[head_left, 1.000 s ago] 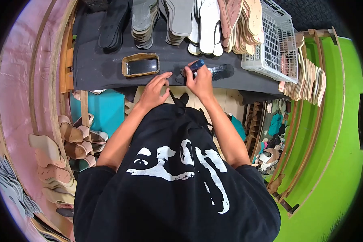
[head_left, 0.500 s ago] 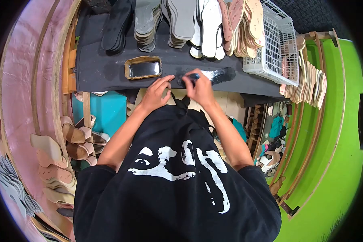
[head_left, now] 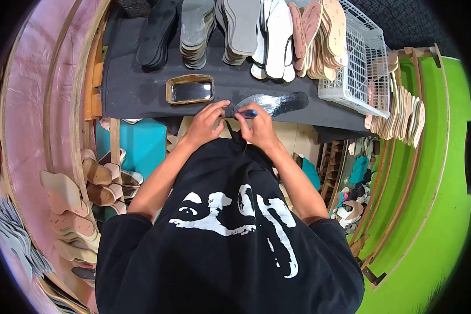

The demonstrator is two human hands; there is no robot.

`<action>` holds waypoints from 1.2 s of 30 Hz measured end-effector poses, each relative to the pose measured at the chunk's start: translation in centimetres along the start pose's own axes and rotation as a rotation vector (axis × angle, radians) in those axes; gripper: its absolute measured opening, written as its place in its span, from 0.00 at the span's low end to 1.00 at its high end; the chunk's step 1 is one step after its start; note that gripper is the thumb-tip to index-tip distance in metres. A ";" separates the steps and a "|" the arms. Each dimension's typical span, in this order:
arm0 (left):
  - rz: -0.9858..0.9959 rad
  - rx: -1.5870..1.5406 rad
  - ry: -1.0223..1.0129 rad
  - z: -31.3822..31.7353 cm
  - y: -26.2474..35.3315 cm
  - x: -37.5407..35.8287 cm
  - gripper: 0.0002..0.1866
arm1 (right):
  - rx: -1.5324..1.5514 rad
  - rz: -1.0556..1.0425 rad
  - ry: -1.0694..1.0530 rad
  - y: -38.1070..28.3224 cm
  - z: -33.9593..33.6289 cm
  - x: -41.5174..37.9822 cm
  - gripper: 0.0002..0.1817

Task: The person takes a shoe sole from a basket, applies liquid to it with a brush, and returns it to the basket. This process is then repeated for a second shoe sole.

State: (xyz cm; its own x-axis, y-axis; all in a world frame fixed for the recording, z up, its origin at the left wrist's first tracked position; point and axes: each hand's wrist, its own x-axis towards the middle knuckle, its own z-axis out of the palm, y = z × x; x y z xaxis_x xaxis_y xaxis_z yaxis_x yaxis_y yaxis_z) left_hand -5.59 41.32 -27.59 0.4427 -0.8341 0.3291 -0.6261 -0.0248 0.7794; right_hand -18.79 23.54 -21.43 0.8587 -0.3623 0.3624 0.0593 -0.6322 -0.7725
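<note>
A black insole (head_left: 277, 103) with a wet, shiny surface lies on the dark-covered table (head_left: 141, 97). My right hand (head_left: 258, 127) is closed on a small brush with a dark blue handle (head_left: 249, 113), at the insole's left end. To the left, my left hand (head_left: 208, 122) rests at the table's front edge with its fingers apart, near that same end; nothing shows in it. An open rectangular container (head_left: 190, 89) with brown-crusted rims and dark glossy contents sits behind my left hand.
Stacks of black (head_left: 156, 34), grey (head_left: 240, 29), white (head_left: 277, 42) and beige insoles (head_left: 334, 31) line the table's back. A white plastic basket (head_left: 356, 68) stands at the right. Racks with insoles and footwear flank both sides.
My right hand has pulled slightly towards me with the brush, uncovering more of the insole's left end. The whole view has shifted a little; my left hand stays at the table edge.
</note>
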 end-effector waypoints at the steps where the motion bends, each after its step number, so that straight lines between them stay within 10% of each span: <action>1: 0.006 -0.006 0.011 0.0 0.0 -0.1 0.13 | -0.002 0.025 0.029 0.3 0.0 -0.1 0.09; 16: 0.027 0.112 -0.040 0.0 0.9 0.0 0.33 | -0.142 0.061 0.141 -0.5 -0.6 -0.6 0.09; 36: 0.139 0.169 -0.214 -1.4 0.4 0.6 0.33 | -0.233 0.113 0.318 1.2 -0.7 0.5 0.06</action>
State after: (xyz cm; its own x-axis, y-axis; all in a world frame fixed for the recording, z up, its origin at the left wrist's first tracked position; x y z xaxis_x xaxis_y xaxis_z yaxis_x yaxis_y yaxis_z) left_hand -4.65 41.56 -26.30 0.2115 -0.9326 0.2926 -0.7767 0.0214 0.6295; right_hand -18.64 22.07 -21.79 0.6509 -0.6089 0.4534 -0.1745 -0.7013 -0.6912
